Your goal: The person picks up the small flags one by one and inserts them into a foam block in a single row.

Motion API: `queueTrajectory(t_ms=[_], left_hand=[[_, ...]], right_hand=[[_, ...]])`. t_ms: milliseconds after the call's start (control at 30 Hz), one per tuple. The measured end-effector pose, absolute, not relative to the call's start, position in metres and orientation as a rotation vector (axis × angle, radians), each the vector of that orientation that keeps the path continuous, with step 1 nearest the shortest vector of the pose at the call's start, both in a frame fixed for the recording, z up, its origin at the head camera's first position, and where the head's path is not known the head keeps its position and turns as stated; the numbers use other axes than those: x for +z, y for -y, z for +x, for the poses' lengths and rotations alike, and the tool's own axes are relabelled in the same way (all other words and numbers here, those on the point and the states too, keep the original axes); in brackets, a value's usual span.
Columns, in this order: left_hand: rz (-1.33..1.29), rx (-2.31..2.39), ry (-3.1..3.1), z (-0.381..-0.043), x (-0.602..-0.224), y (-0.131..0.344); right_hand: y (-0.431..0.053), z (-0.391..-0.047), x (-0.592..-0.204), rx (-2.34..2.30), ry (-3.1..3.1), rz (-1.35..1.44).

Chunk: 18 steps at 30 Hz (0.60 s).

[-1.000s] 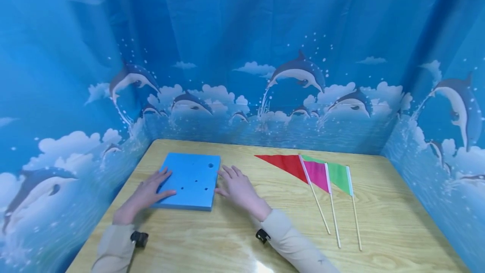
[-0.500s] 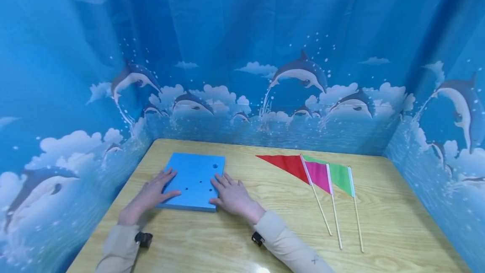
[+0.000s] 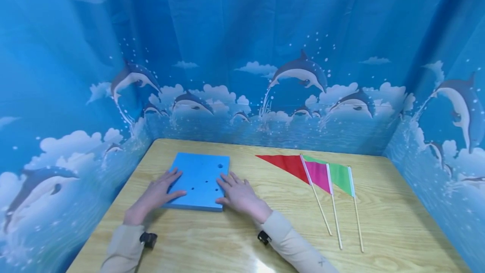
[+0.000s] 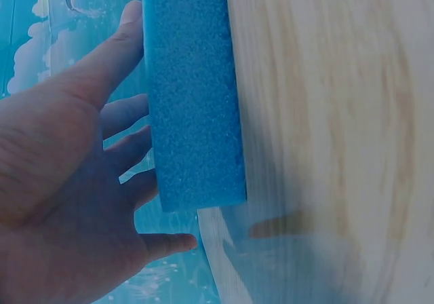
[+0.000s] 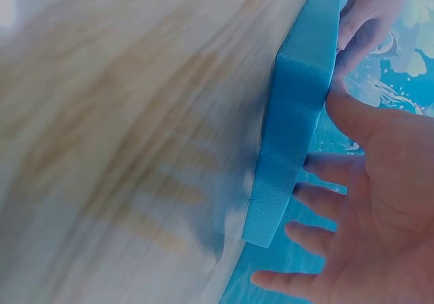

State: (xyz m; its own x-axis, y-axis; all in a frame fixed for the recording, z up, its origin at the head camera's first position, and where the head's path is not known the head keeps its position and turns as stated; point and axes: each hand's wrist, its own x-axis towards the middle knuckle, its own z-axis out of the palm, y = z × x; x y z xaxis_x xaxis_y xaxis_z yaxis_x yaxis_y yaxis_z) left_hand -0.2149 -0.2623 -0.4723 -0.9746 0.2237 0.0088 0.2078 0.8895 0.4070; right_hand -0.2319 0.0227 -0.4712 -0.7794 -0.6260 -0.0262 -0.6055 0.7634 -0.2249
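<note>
A square blue foam board [image 3: 201, 172] with several small holes lies flat toward the left of the table in the head view. My left hand [image 3: 157, 193] rests at its left side, fingers spread and straight, thumb over the top face. At the right edge, my right hand [image 3: 242, 195] touches the board with fingertips and thumb, also outstretched. From the left wrist, the thick side of the foam board [image 4: 193, 93] shows beside my thumb. In the right wrist view my fingers reach along the edge of the foam board [image 5: 291, 121].
Three triangular flags on wooden sticks lie right of the board: a red flag [image 3: 289, 165], a magenta flag [image 3: 318, 176] and a green flag [image 3: 341, 178]. They overlap at the cloth. Dolphin-printed curtains [image 3: 242, 54] surround the wooden table [image 3: 280, 239].
The foam board has slid to the right with my left hand at its side. My right hand first came in over the board's right edge, then shifted right along with it. The flags stay put.
</note>
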Motion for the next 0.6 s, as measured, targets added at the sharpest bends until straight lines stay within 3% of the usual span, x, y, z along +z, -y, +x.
queueTrajectory(t_ms=[600], left_hand=[[0.404,0.758,-2.945,-0.216,-0.475,0.249]], right_hand=[[-0.047,-0.229,-0.473,-0.376,-2.891,-1.013]])
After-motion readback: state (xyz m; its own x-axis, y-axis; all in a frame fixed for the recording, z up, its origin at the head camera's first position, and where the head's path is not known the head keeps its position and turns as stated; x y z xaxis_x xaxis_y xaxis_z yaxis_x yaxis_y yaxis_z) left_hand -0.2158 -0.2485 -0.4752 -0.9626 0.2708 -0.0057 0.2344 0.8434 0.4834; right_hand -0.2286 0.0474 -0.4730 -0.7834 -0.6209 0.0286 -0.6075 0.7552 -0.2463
